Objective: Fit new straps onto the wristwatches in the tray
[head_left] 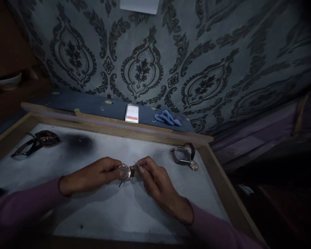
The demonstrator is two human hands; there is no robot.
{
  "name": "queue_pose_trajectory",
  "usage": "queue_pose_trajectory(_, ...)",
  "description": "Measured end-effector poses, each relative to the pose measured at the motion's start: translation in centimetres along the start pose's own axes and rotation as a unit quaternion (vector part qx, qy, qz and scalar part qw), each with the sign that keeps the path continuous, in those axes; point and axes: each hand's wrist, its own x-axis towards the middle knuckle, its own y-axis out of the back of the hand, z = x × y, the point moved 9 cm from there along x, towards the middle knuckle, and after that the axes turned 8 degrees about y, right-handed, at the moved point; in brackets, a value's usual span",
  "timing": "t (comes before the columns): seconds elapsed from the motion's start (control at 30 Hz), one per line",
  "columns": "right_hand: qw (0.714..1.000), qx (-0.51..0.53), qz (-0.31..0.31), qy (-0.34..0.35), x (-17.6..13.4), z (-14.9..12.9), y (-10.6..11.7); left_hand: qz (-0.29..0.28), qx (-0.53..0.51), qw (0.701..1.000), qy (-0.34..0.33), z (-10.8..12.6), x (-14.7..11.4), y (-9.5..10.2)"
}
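My left hand [100,174] is closed on a round wristwatch [124,172] with a shiny case, thumb over its face. A short piece of dark strap [132,172] extends from the case's right side, toward my other hand. Just right of the watch, my right hand [155,178] pinches a thin, pin-like piece [136,163] between thumb and fingertips; its exact kind is too small to make out. Below the case a small dark strip [120,184] sticks out. Both hands are over the white surface of a wood-framed tray.
The wooden tray rim [145,128] surrounds the work surface. Dark-strapped watches [48,138] lie at the left. A watch with a black strap [181,155] and a small gold-toned watch [194,165] lie at the right. Behind the rim are a blue cloth [168,118] and a white packet [132,113].
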Motion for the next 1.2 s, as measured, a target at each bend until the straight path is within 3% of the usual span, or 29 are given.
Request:
queue_pose_trajectory(0.1, 0.995, 0.083, -0.001, -0.056, -0.5, 1.2, -0.4, -0.041, -0.018, 0.999, 0.007, 0.0, -0.1, -0.9)
queue_pose_trajectory(0.27, 0.97, 0.204, -0.018, -0.128, -0.8, 3.2, -1.2, -0.037, -0.028, 0.998, 0.032, -0.2, -0.2, -0.9)
queue_pose_trajectory(0.5, 0.963, 0.23, -0.021, -0.137, -0.9, 3.4, -1.0, -0.018, -0.02, 0.999, 0.046, -0.2, -0.1, -0.5)
queue_pose_trajectory(0.93, 0.941, 0.295, -0.005, -0.163, -0.9, 3.8, -1.3, -0.031, -0.054, 0.998, 0.017, 0.7, -0.5, -0.5)
queue_pose_trajectory(1.2, 0.935, 0.309, -0.021, -0.171, -1.0, 4.0, -1.3, -0.016, -0.061, 0.996, 0.068, 0.5, -0.8, -0.4)
